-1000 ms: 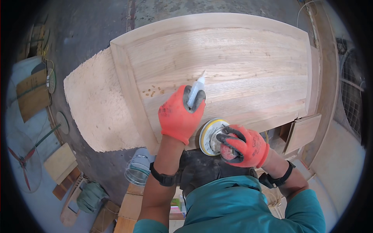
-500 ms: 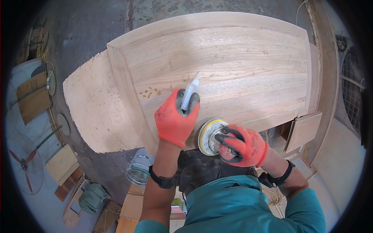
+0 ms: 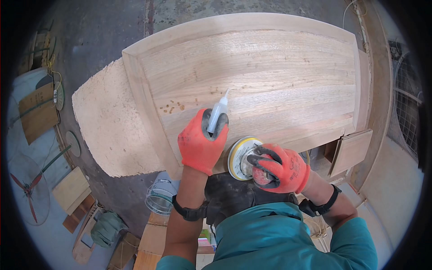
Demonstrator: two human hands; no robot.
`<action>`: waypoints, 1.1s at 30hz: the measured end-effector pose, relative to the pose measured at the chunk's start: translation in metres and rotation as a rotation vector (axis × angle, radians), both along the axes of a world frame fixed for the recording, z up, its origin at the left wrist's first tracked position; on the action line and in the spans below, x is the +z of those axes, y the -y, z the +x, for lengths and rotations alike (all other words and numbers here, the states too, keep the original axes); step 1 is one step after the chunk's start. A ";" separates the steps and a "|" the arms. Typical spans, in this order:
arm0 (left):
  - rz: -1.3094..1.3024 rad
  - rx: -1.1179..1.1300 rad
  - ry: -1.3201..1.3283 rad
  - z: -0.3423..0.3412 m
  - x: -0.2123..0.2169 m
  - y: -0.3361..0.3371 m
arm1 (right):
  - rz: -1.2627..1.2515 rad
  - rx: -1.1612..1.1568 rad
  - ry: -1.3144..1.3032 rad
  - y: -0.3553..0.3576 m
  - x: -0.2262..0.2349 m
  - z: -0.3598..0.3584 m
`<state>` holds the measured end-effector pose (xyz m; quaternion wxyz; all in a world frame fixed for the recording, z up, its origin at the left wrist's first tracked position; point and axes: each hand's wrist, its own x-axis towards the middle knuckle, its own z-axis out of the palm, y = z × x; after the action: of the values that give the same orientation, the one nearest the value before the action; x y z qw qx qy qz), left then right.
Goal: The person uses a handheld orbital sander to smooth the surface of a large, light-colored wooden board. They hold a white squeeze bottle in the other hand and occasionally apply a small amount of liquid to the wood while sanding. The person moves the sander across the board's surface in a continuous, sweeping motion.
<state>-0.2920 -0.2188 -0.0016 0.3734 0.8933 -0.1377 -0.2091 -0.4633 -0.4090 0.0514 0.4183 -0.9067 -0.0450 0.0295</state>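
In an orange glove with dark finger coating, my left hand (image 3: 203, 143) grips a small translucent squeeze bottle (image 3: 218, 114). Its thin nozzle points up and away from me, above a framed wooden panel (image 3: 270, 67). Brown spots (image 3: 173, 108) dot the panel just left of the bottle. My right hand (image 3: 283, 170), gloved alike, is wrapped round the body of a round disc sander (image 3: 243, 158). The sander is tilted at the panel's near edge, its pale, yellow-rimmed disc turned to the left. Whether the disc touches the panel, I cannot tell.
A rough pale board (image 3: 112, 121) sticks out from under the panel's left end. Below it stands a clear bucket (image 3: 159, 198). A red-bladed fan (image 3: 29, 191) and wooden pieces (image 3: 71, 191) lie to the left; a small wooden board (image 3: 351, 153) is at the right.
My left hand has drawn slightly back toward me with the squeeze bottle. My right hand and the sander have barely moved.
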 end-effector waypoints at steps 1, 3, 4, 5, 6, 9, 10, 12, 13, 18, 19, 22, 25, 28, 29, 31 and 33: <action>0.000 -0.001 0.004 0.000 0.000 0.001 | -0.002 -0.003 0.007 0.000 0.000 0.000; -0.012 -0.004 0.003 0.000 0.002 0.002 | 0.004 -0.006 0.014 0.000 -0.001 0.000; -0.018 -0.005 0.003 0.000 0.004 0.003 | 0.011 -0.008 0.013 0.000 -0.002 -0.001; -0.036 -0.018 0.012 0.000 0.005 0.005 | 0.018 -0.009 0.013 0.000 -0.002 -0.001; -0.054 -0.031 0.022 0.000 0.007 0.007 | 0.017 -0.011 0.012 0.001 -0.003 -0.001; -0.064 -0.066 0.021 -0.001 0.008 0.010 | 0.015 -0.013 0.013 0.002 -0.002 -0.001; -0.060 -0.077 0.016 -0.001 0.008 0.011 | 0.013 -0.013 0.016 0.002 -0.002 -0.001; -0.046 -0.085 0.034 -0.002 0.004 0.010 | 0.002 -0.016 0.021 0.003 -0.002 -0.002; -0.039 -0.088 0.043 -0.003 0.002 0.010 | -0.006 -0.018 0.025 0.003 -0.002 -0.002; -0.037 -0.100 0.077 -0.004 0.002 0.013 | -0.004 -0.023 0.014 0.005 0.000 -0.002; -0.034 -0.101 0.089 -0.004 0.002 0.014 | -0.003 -0.021 0.015 0.005 -0.001 -0.003; -0.057 -0.102 0.121 -0.004 -0.002 0.016 | -0.001 -0.018 0.009 0.006 -0.001 -0.003; -0.062 -0.088 0.113 -0.003 -0.001 0.022 | 0.000 -0.029 0.020 0.006 -0.001 -0.003; -0.037 -0.106 0.038 0.000 0.009 0.028 | -0.003 -0.038 0.028 0.005 -0.003 -0.004; -0.038 -0.099 0.046 0.000 0.007 0.028 | -0.003 -0.038 0.028 0.005 -0.003 -0.004; -0.040 -0.084 0.062 -0.001 0.002 0.027 | 0.002 -0.031 0.028 0.007 -0.001 -0.003; -0.029 -0.083 0.094 -0.002 0.000 0.027 | 0.006 -0.024 0.016 0.008 0.001 -0.002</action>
<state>-0.2944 -0.2459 -0.0014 0.3704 0.8901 -0.1949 -0.1804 -0.4657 -0.4171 0.0524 0.4210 -0.9061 -0.0377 0.0172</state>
